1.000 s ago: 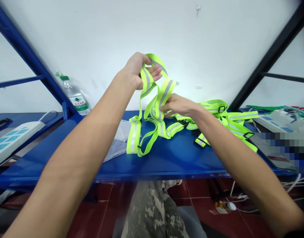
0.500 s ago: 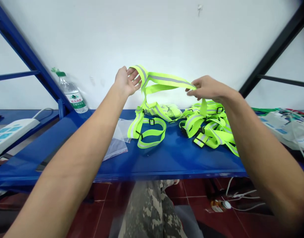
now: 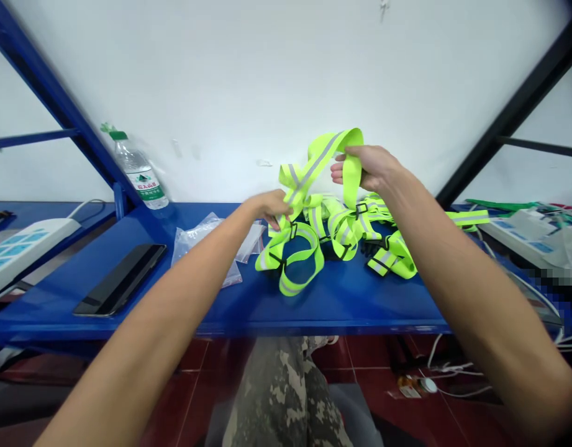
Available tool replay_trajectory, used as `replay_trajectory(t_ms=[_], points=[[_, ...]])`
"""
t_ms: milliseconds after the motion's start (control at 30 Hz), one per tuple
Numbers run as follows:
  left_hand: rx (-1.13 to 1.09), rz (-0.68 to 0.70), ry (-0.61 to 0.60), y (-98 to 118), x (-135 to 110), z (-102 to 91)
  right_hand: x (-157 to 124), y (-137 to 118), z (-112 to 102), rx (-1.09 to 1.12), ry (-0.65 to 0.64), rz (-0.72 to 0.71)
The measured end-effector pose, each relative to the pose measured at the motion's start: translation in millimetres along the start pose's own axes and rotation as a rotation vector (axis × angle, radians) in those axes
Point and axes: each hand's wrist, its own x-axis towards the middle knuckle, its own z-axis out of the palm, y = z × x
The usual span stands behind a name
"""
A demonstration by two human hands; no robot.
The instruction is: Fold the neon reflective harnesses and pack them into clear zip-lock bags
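Left hand [image 3: 272, 208] closed on lower part of neon reflective strap [image 3: 313, 164], low over blue shelf [image 3: 341, 298], right hand [image 3: 367, 167] pinching strap's raised fold, strap pile [image 3: 388, 248] beneath, plastic bags [image 3: 206, 239] left.

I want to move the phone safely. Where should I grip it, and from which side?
Probably pinch the phone by its two long edges, from above: it lies flat on the table, screen up, and both edges are free.
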Motion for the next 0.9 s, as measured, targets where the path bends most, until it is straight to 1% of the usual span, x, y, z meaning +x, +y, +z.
replay_trajectory(t_ms=[67,100,167,233,267,300,333,367,400,433,467,500,600,667,700,767,800,833,867,900], points=[[-0.284,-0.012,0.123,4,-1,-10.8,1,14,-5,-0.115,0.049,0.059],[-0.419,-0.008,0.188,6,0,-16.2,0,20,-7,-0.229,0.067,0.058],[-0.651,-0.009,0.326,10,5,-24.3,-5,27,-9,-0.520,0.077,-0.030],[-0.851,0.001,0.477,13,11,-27.7,-17,29,-6,-0.766,0.051,-0.193],[-0.946,0.010,0.549,14,14,-28.0,-25,28,-3,-0.838,0.015,-0.277],[-1.041,0.025,0.613,15,15,-27.7,-35,26,-1,-0.877,-0.047,-0.346],[-1.106,0.043,0.653,14,16,-26.9,-46,24,2,-0.893,-0.141,-0.389],[-1.117,0.058,0.666,13,15,-25.8,-57,23,4,-0.899,-0.263,-0.385],[-1.073,0.065,0.660,11,14,-24.5,-67,23,6,-0.913,-0.400,-0.341],[-0.973,0.069,0.648,8,12,-22.9,-77,23,7,-0.941,-0.514,-0.297],[-0.823,0.072,0.629,6,9,-21.1,-84,26,8,-0.975,-0.581,-0.272],[-0.633,0.072,0.601,4,5,-18.9,-89,30,10,-1.005,-0.615,-0.262],[0.034,0.037,0.503,3,-11,-11.2,-93,45,16,-1.057,-0.569,-0.331],[0.402,-0.055,0.471,5,-21,-6.0,-90,54,22,-1.084,-0.566,-0.378],[0.529,-0.122,0.443,6,-25,-3.9,-89,58,25,-1.106,-0.571,-0.396],[0.671,-0.234,0.339,3,-27,-1.8,-87,63,32,-1.150,-0.570,-0.424],[0.698,-0.253,0.279,-1,-26,-1.8,-87,64,35,-1.166,-0.551,-0.439],[0.698,-0.241,0.245,-6,-23,-2.5,-87,66,37,-1.179,-0.528,-0.454],[0.668,-0.197,0.246,-12,-20,-3.8,-88,67,39,-1.186,-0.511,-0.464],[0.600,-0.132,0.278,-18,-16,-5.7,-88,68,40,-1.189,-0.507,-0.464]])
